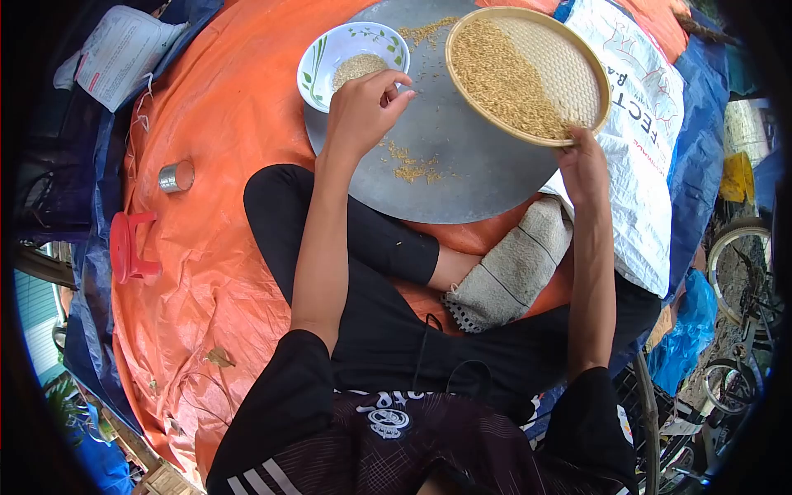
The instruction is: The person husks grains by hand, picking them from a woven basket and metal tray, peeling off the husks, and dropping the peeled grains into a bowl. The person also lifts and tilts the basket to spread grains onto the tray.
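Observation:
My right hand (584,165) grips the near right rim of a round woven winnowing tray (573,66), thumb at the edge. Unhusked rice grain (499,78) covers its left half, and bare weave shows on the right. Over the near edge of a white bowl with green leaf patterns (318,58) is my left hand (367,107). Its fingers are curled in with the thumb close to them; what they hold, if anything, is hidden. Paler grain (355,70) lies in the bowl. Beneath both is a round grey metal sheet (470,186) with scattered grain (412,167).
An orange tarp (206,305) covers the ground. A tin can (176,176) and a red plastic stool (132,247) are at left. A printed white sack (648,223) lies at right, a grey cloth (516,268) by my legs. Bicycles (734,338) stand beyond the right edge.

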Demonstrator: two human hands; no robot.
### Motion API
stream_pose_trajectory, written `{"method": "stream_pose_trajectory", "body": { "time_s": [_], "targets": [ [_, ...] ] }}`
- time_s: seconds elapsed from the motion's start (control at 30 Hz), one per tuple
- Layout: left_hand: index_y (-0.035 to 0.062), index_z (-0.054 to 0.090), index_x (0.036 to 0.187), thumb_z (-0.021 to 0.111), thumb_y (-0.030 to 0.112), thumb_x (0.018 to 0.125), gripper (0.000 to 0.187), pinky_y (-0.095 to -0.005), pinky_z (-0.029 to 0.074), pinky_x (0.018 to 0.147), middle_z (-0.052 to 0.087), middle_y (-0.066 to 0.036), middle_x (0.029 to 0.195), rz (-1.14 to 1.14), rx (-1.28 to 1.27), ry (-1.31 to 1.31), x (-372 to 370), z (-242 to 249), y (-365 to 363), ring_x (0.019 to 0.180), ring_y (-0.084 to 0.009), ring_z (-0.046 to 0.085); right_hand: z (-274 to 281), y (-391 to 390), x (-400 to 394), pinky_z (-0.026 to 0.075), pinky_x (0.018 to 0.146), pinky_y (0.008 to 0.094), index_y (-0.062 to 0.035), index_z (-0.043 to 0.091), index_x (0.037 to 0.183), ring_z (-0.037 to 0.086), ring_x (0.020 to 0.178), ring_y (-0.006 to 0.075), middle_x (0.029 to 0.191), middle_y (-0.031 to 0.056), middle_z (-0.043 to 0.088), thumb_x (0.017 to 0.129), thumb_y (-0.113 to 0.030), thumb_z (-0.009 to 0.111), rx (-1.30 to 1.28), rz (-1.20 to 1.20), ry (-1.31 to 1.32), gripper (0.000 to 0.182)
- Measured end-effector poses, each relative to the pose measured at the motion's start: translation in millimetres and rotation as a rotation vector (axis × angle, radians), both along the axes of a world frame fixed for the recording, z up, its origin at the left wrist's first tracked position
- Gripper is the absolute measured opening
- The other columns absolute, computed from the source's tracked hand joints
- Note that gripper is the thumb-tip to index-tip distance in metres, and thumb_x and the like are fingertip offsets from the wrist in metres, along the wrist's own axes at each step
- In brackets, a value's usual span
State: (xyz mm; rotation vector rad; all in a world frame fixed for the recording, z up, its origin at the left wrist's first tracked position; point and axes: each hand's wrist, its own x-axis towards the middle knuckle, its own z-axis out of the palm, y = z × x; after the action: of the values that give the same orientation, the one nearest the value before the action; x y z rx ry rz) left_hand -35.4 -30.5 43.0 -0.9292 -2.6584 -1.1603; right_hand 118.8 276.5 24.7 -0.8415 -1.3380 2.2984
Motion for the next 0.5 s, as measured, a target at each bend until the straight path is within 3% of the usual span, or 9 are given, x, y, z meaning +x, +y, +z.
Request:
{"method": "stream_pose_trajectory", "body": {
  "time_s": [0.03,0.1,0.23,0.33,0.43,0.5],
  "targets": [
    [0.0086,0.076,0.102,0.077,0.014,0.087,0.017,-0.0362,0.055,0.067,0.075,-0.007,0.082,0.013,-0.008,-0.025,-0.7,1.1,-3.2,0.073,-0.0219,0.072,13.4,4.0,12.1,0.047,0.113,0.0389,0.0092,0.051,0.131,0.062,0.123,0.0243,0.134,0.0191,0.062,0.104,-0.011,0.049,-0.009,-0.004,0.005,0.034],
    [0.0060,0.075,0.104,0.077,0.013,0.087,0.019,-0.0348,0.054,0.068,0.074,-0.008,0.081,-0.014,-0.051,-0.068,-1.9,-2.2,-5.2,0.072,-0.0208,0.070,21.1,23.2,38.5,0.043,0.118,0.0449,0.0100,0.051,0.131,0.060,0.127,0.0273,0.137,0.0194,0.060,0.102,-0.010,0.051,-0.043,-0.025,0.025,0.035],
    [0.0020,0.074,0.107,0.076,0.012,0.087,0.022,-0.0359,0.055,0.070,0.074,-0.010,0.082,-0.098,-0.141,-0.122,-3.9,-19.6,-1.8,0.073,-0.0223,0.070,27.0,13.9,66.8,0.044,0.118,0.0442,0.0096,0.050,0.133,0.060,0.129,0.0270,0.138,0.0194,0.060,0.102,-0.011,0.051,-0.002,-0.076,0.055,0.037],
    [0.0018,0.074,0.108,0.075,0.011,0.087,0.023,-0.0423,0.057,0.079,0.077,-0.016,0.093,-0.107,-0.175,-0.168,-3.9,-30.4,3.9,0.086,-0.0332,0.074,14.8,5.2,76.2,0.045,0.116,0.0434,0.0085,0.047,0.138,0.059,0.130,0.0269,0.139,0.0187,0.060,0.103,-0.012,0.049,-0.027,-0.049,0.038,0.040],
    [-0.0007,0.072,0.109,0.075,0.009,0.087,0.024,-0.0382,0.056,0.074,0.076,-0.015,0.087,-0.108,-0.244,-0.150,-2.6,-41.5,1.5,0.079,-0.0262,0.073,15.1,5.9,81.5,0.046,0.114,0.0429,0.0081,0.047,0.139,0.059,0.130,0.0265,0.140,0.0183,0.060,0.104,-0.013,0.050,-0.069,-0.092,0.045,0.042],
    [-0.0014,0.072,0.110,0.074,0.009,0.087,0.026,-0.0385,0.056,0.075,0.076,-0.016,0.089,-0.091,-0.293,-0.155,-2.7,-40.9,1.6,0.081,-0.0274,0.074,13.3,14.3,88.9,0.046,0.114,0.0429,0.0066,0.046,0.141,0.059,0.131,0.0262,0.142,0.0180,0.060,0.104,-0.014,0.049,-0.054,-0.118,0.052,0.043]
  ]
}}
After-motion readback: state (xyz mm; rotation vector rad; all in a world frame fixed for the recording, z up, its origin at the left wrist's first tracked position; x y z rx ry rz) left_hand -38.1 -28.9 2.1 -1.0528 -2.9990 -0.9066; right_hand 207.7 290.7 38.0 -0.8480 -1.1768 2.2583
